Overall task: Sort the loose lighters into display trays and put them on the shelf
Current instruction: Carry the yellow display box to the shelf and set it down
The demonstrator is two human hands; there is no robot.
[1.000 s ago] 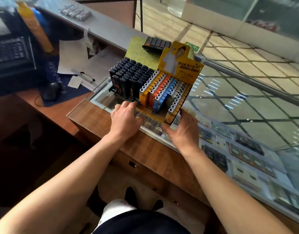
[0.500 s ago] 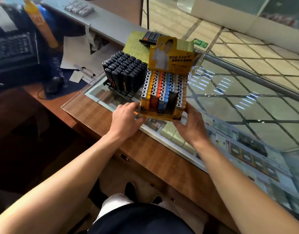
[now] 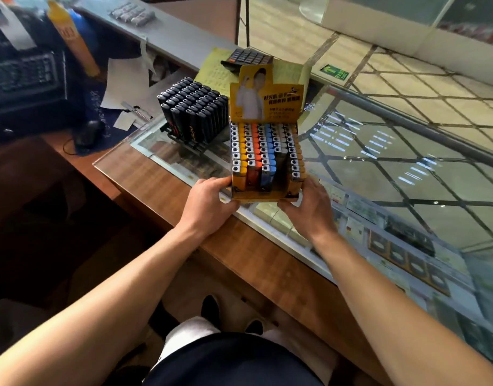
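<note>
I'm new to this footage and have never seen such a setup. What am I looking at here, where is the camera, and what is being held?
There is no machine: a person wears a camera on the head, looking down at their own bare arms. The left hand and the right hand each grip a front corner of a yellow display tray filled with coloured lighters. Beside it a black tray of black lighters stands on the glass counter. A calculator lies behind, with papers to the left.

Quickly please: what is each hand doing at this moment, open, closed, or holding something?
Left hand: grips the yellow display tray at its near-left corner.
Right hand: grips the same tray at its near-right corner.
</note>
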